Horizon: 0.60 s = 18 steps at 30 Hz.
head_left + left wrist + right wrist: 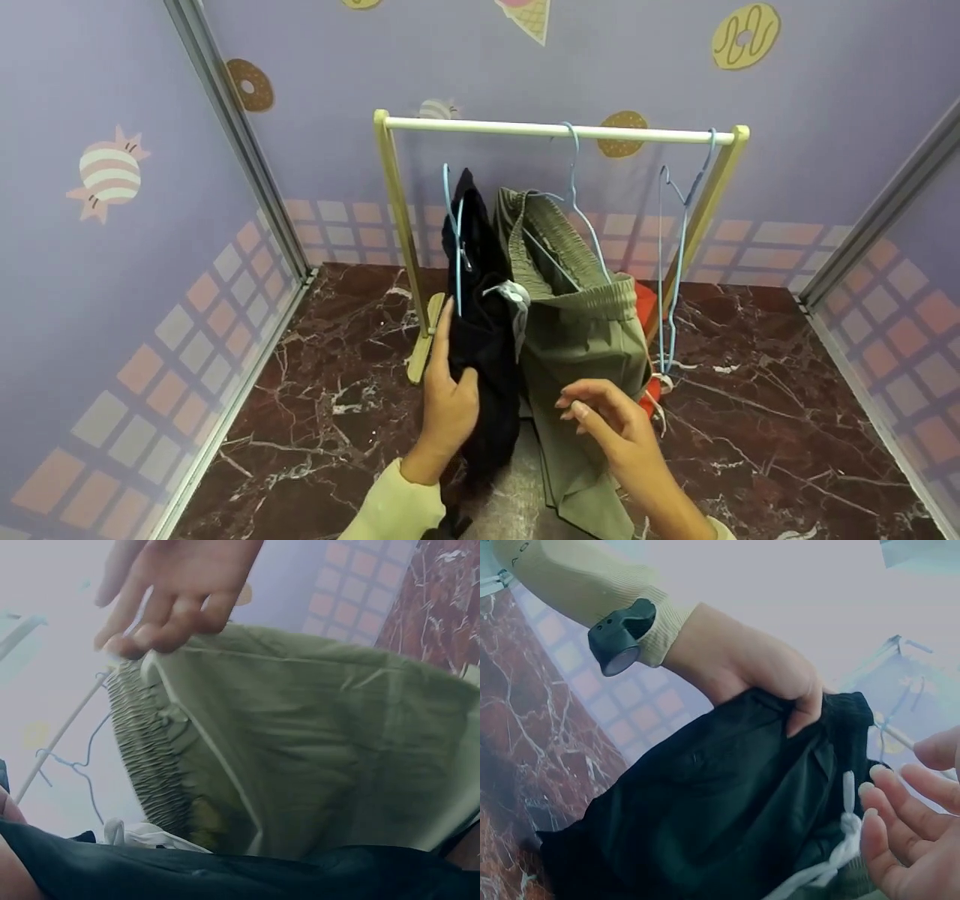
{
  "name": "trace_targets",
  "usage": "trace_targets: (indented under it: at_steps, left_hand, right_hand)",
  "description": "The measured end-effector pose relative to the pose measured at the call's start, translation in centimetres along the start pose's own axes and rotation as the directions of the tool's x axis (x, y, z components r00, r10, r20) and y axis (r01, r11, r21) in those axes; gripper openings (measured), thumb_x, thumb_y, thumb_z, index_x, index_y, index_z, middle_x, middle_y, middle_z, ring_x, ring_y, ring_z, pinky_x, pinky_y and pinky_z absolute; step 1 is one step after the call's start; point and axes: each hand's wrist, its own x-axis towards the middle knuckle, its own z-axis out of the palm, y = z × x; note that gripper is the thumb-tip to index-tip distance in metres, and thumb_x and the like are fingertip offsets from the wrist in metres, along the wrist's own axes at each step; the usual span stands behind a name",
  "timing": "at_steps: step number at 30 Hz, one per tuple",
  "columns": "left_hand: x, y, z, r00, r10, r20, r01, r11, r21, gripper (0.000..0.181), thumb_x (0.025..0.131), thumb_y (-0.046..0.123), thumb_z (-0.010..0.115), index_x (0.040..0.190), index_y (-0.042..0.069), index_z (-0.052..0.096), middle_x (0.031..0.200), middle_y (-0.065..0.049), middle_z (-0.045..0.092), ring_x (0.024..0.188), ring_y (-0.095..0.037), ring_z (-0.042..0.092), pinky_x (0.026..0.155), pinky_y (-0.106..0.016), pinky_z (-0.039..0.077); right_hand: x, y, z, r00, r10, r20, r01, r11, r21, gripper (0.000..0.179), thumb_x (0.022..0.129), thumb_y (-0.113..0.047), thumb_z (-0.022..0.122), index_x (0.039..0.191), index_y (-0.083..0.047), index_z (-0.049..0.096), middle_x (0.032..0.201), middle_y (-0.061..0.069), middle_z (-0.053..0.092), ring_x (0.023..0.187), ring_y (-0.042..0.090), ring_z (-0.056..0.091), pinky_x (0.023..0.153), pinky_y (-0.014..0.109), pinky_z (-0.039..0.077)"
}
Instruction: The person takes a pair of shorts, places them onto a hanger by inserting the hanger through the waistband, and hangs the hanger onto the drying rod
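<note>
My left hand point(450, 409) grips black drawstring pants point(487, 360) near the waist, thumb on the cloth and index finger pointing up along a blue hanger point(458, 255). That hanger is inside the waistband; its hook stands below the rail in the head view. A white knotted drawstring point(849, 829) hangs from the front. My right hand point(611, 420), fingers loosely bent and holding nothing, is in front of olive green pants point(592, 345). These have an elastic waistband and hang from the rail on another blue hanger point(574, 172).
A small rack with a white rail point(480, 127) and wooden posts point(401, 225) stands on the dark red marbled floor point(337, 420). At the rail's right end hang blue hangers point(682, 202). Something orange-red point(646, 300) shows behind the green pants. Purple patterned walls point(322, 97) enclose the space.
</note>
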Motion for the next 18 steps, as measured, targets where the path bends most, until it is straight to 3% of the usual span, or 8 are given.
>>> trace_targets:
  at_steps: [4,7,11,12,15,18]
  left_hand:
    - [0.8,0.0,-0.4,1.000,0.020,0.000,-0.020,0.999,-0.030,0.085,0.077,-0.022,0.042,0.153,0.011,0.024,0.161,-0.005,0.021,0.149,-0.022,0.016,0.116,-0.019,0.018]
    - [1.4,0.0,-0.6,0.999,0.037,-0.003,-0.037,0.999,-0.005,0.084,0.077,-0.021,0.043,0.153,0.010,0.025,0.160,-0.007,0.023,0.149,-0.022,0.017,0.117,-0.023,0.019]
    - [1.9,0.0,-0.8,0.999,0.033,-0.003,-0.033,0.999,0.018,0.086,0.076,-0.021,0.044,0.153,0.013,0.027,0.159,-0.007,0.028,0.147,-0.019,0.023,0.117,-0.025,0.022]
    - [2.1,0.1,-0.8,1.000,0.025,0.000,-0.025,1.000,0.015,0.086,0.076,-0.021,0.044,0.153,0.014,0.026,0.159,-0.007,0.028,0.147,-0.017,0.024,0.116,-0.025,0.023]
    - [2.5,0.2,-0.9,1.000,-0.009,0.013,0.009,1.000,0.011,0.087,0.078,-0.020,0.044,0.153,0.019,0.025,0.159,-0.003,0.027,0.128,-0.015,0.044,0.107,-0.024,0.031]
    - [2.9,0.5,-1.0,0.999,-0.029,0.028,0.029,1.000,0.005,0.087,0.079,-0.018,0.044,0.154,0.023,0.024,0.159,0.003,0.026,0.122,-0.012,0.045,0.099,-0.027,0.033]
  right_hand:
    - [-0.3,0.4,-1.0,0.987,-0.086,-0.134,0.094,0.994,0.051,0.012,0.097,0.002,0.051,0.099,0.010,0.060,0.087,0.007,0.068,0.078,0.015,0.066,0.064,0.025,0.051]
    - [-0.6,0.7,-1.6,0.970,-0.078,-0.230,0.104,0.989,0.102,0.015,0.098,0.000,0.049,0.093,0.012,0.057,0.079,0.004,0.067,0.070,0.013,0.063,0.058,0.023,0.049]
    - [-0.8,1.1,-2.5,0.952,-0.058,-0.300,0.104,0.985,0.138,0.018,0.098,0.001,0.048,0.089,0.015,0.054,0.074,0.005,0.064,0.063,0.012,0.059,0.050,0.025,0.047]
    - [-0.9,1.2,-2.7,0.949,-0.054,-0.309,0.101,0.985,0.139,0.018,0.099,0.001,0.047,0.089,0.016,0.053,0.074,0.005,0.063,0.062,0.011,0.059,0.050,0.025,0.047]
    - [-1.1,1.5,-3.4,0.938,-0.015,-0.348,0.066,0.988,0.138,0.021,0.099,-0.001,0.048,0.088,0.017,0.052,0.073,0.007,0.062,0.061,0.011,0.058,0.051,0.026,0.049]
    - [-1.0,2.0,-4.0,0.919,0.052,-0.392,-0.008,0.994,0.112,0.024,0.099,-0.004,0.049,0.087,0.016,0.053,0.072,0.008,0.062,0.060,0.011,0.057,0.054,0.024,0.049]
